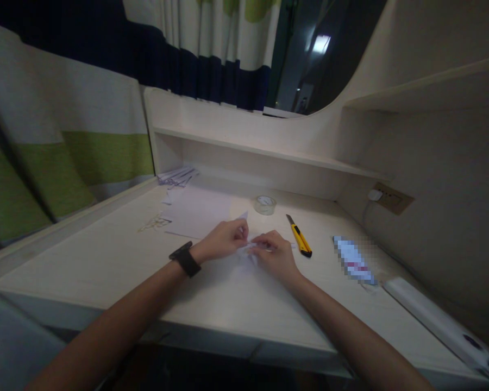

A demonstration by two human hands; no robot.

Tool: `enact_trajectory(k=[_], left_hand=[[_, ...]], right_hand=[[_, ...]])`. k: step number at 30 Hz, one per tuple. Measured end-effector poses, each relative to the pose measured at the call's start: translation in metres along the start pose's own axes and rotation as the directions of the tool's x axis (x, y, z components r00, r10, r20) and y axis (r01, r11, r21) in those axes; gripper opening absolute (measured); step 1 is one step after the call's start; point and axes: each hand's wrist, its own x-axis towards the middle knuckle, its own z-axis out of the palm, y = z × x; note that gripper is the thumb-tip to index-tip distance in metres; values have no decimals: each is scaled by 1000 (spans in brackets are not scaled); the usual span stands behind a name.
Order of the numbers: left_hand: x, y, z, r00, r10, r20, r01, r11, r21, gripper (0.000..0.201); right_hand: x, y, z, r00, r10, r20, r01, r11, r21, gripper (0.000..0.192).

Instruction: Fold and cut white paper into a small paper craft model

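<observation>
My left hand (226,239), with a dark watch on its wrist, has its thumb and fingers pinched on a small piece of white paper (248,259). From the other side my right hand (277,256) pinches the same piece, fingertips close to those of the left. The paper looks folded or creased, and the fingers hide part of it. Beyond the left hand lies a large white sheet (199,212). A yellow utility knife (300,238) with its blade out rests to the right of my right hand. Behind the hands is a roll of clear tape (264,205).
White paper strips (177,176) are heaped at the back left, with small pale bits (155,222) nearer. On the right are a pixelated blue-white item (354,260), a long white bar (432,320) and a wall socket (391,198) with a plug. A low shelf (261,149) spans the back.
</observation>
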Motion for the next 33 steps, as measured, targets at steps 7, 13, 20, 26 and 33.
enact_trajectory(k=[7,13,20,26,33], left_hand=[[-4,14,-10,862,3,-507,93,982,164,11],[2,3,-6,767,-160,-622,126,987,-100,26],[9,11,9,987,-144,-75,73,808,-585,46],[5,4,13,961,-258,-98,154,796,-585,48],[5,-5,13,961,-191,-202,97,912,-399,41]], right_hand=[[7,-3,-6,980,129,-150,-117,989,87,16],[14,-3,-9,927,212,-309,-157,968,194,17],[11,-5,-2,929,232,-288,-153,950,271,17],[9,-3,-5,955,212,-207,-184,972,144,25],[10,-4,-20,975,-21,-220,-52,946,-320,41]])
